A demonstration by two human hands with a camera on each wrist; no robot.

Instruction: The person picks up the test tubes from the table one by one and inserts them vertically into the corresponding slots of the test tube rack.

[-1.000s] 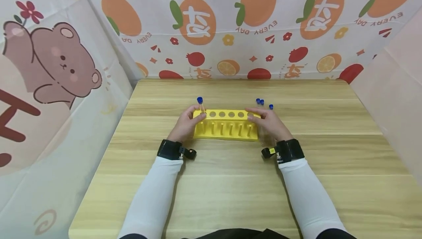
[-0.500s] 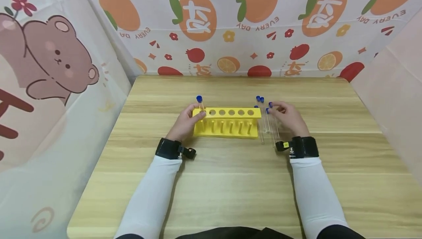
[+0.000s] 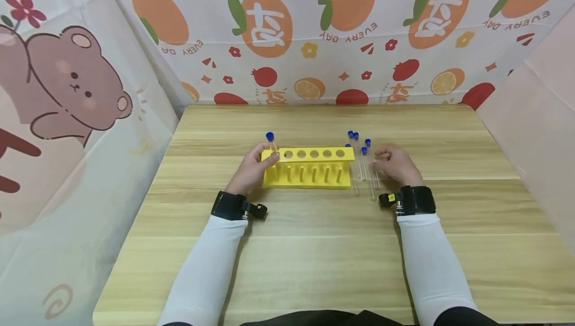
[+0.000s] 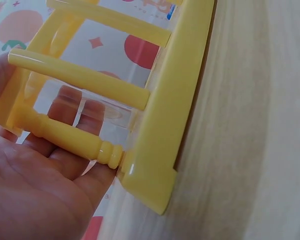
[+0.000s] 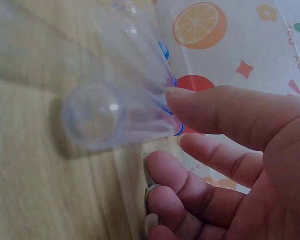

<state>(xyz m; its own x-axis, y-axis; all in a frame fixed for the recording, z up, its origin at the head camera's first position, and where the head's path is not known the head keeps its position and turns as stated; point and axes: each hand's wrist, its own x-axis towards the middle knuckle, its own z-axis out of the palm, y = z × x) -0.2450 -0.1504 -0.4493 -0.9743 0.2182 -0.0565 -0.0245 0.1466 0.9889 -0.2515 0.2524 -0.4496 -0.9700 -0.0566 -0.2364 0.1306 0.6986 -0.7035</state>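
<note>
Yellow rack (image 3: 308, 178) held at its left end, right grip (image 3: 400, 167) beside the loose tubes (image 3: 364, 152)

The left end of the yellow rack is clasped by the left grip (image 3: 249, 170), with the thumb laid over the top bar and the fingers curled behind the end post. In the leftmost hole, next to that thumb, a blue-capped tube (image 3: 270, 136) is held. Further along the bar, five open holes are seen.

By the right grip, nothing is seen to be pinched; its thumb and index fingertip are parted and its other fingers bent. Whether the nearest tube is touched cannot be told. Five loose tubes with blue caps are spread just right of the rack, on the wooden desk (image 3: 296, 266). Both wrists are banded in black, above white sleeves (image 3: 199, 268). Behind the desk, a fruit-printed cloth (image 3: 310, 61) is hung.
</note>
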